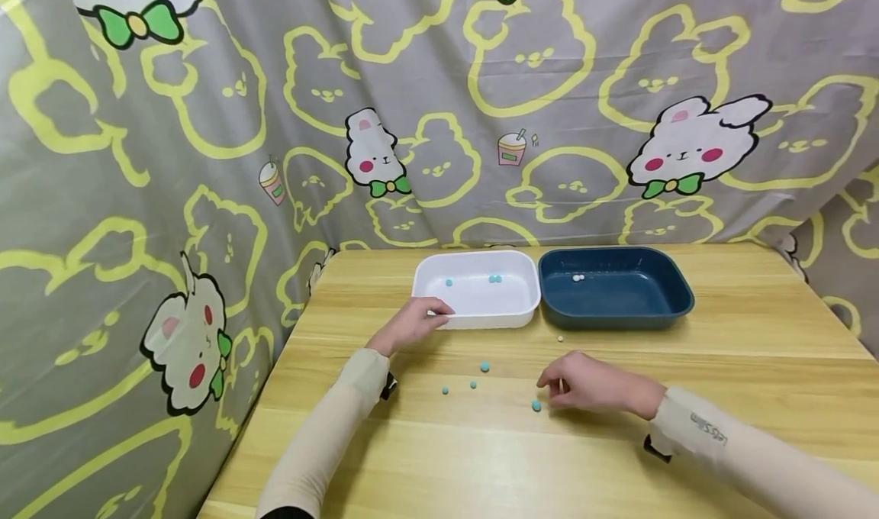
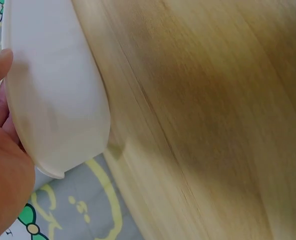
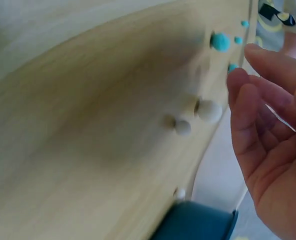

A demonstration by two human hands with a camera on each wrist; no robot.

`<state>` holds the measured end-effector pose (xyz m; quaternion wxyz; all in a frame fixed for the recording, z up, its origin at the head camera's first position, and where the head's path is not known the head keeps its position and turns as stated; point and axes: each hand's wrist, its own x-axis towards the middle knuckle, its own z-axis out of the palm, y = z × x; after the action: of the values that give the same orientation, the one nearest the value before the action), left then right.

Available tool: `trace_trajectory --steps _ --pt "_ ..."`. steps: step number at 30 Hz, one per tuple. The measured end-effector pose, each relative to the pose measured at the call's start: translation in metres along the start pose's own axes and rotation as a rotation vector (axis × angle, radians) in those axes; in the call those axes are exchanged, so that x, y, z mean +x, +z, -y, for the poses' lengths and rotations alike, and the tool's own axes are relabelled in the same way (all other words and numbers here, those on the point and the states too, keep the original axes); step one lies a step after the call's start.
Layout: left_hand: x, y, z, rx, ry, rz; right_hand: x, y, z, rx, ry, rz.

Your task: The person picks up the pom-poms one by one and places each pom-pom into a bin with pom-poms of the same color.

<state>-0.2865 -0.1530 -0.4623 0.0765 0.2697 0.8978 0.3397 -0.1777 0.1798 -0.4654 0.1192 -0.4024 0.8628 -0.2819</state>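
Note:
My left hand [image 1: 415, 322] is at the front left corner of a white plastic basin [image 1: 491, 322]. In the left wrist view the thumb [image 2: 0, 65] lies on the outside of its rim with the fingers behind, pinching the wall. My right hand [image 1: 590, 385] hovers over the table, thumb and bent fingers apart, holding nothing. Close to its fingertips lies a teal ball [image 1: 536, 405]. Two white balls on the table, one larger [image 3: 209, 111] and one smaller [image 3: 183, 127], show in the right wrist view; the hand hides them in the head view.
More teal balls [image 1: 484, 367] lie between the hands. A small white ball [image 1: 560, 339] sits before a dark blue basin [image 1: 618, 322], which contains white balls [image 1: 578, 278]. Inside the white basin are a few teal balls [image 1: 494, 279]. A patterned curtain [image 1: 439, 122] hangs behind the wooden table [image 1: 439, 465].

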Motion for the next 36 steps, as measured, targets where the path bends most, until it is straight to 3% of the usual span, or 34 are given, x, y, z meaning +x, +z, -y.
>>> trace_trajectory --steps 15,25,36 --pt "0.002 0.0 0.001 -0.037 0.007 -0.015 0.018 0.013 -0.004 -0.046 -0.056 0.076" --pt "0.001 0.003 0.003 -0.043 -0.023 -0.016 0.021 0.021 -0.006 -0.067 -0.1 0.071" --pt "0.001 0.002 0.002 -0.04 0.001 -0.023 0.023 0.021 -0.006 -0.088 -0.153 0.085"
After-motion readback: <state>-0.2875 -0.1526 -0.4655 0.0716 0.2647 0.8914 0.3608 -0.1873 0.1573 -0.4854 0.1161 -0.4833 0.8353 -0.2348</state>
